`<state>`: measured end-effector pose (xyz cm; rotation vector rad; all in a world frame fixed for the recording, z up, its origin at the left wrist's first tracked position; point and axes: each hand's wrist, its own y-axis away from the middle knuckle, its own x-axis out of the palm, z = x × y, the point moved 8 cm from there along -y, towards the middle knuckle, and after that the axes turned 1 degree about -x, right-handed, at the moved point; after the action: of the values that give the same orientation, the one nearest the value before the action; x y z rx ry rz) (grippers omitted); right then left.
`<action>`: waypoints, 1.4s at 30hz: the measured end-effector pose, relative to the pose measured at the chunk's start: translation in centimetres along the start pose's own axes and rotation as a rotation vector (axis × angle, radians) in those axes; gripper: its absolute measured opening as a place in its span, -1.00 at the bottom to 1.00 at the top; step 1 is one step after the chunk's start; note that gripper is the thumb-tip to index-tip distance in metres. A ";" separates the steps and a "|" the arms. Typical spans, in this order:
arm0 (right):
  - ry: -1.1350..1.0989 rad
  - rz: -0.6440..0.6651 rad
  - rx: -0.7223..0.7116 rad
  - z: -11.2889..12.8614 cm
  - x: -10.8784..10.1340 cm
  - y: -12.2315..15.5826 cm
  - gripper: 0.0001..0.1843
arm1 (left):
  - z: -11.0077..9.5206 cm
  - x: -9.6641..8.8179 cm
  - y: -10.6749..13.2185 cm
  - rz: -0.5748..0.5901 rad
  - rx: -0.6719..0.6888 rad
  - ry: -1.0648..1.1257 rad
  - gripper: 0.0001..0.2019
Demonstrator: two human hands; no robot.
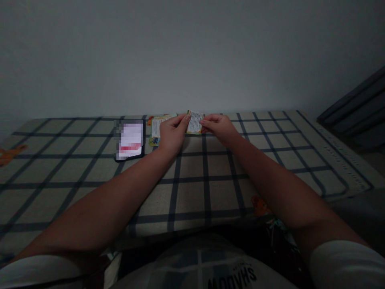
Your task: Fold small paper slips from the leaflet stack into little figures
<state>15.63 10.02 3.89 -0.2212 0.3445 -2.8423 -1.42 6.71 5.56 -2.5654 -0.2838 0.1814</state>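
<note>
A small printed card point(195, 122) with text and a yellow-green border is held up between both hands, above a checked cloth point(207, 176). My left hand point(173, 134) pinches its left edge with thumb and fingers. My right hand point(218, 126) pinches its right edge. A second card point(155, 130) of the same kind lies flat on the cloth just left of my left hand, partly hidden by it.
A phone point(130, 140) with a lit screen lies on the cloth left of the cards. A plain wall rises behind the cloth's far edge. Dark furniture point(355, 112) stands at the right. The room is dim.
</note>
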 end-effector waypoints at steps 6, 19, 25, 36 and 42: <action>0.041 -0.027 0.022 -0.1 0.2 0.1 -0.70 | 0.1 -0.3 -0.1 -0.016 0.030 -0.037 -0.66; 0.056 0.075 0.067 -0.6 1.0 0.4 -0.66 | 0.6 -0.5 -0.2 -0.039 0.050 -0.020 -0.62; 0.070 0.030 0.082 -0.6 0.9 0.6 -0.72 | 0.2 -0.7 -0.1 -0.053 0.065 -0.054 -0.62; 0.065 0.091 0.134 -1.0 1.3 0.8 -0.83 | 0.4 -0.7 -0.1 -0.076 0.012 -0.040 -0.66; 0.068 0.117 0.204 -1.2 1.5 1.0 -0.88 | 0.0 -0.8 -0.1 -0.054 0.041 -0.102 -0.66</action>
<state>14.20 8.94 2.64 -0.0613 0.0756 -2.7484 -2.22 6.62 5.72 -2.5086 -0.3839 0.2957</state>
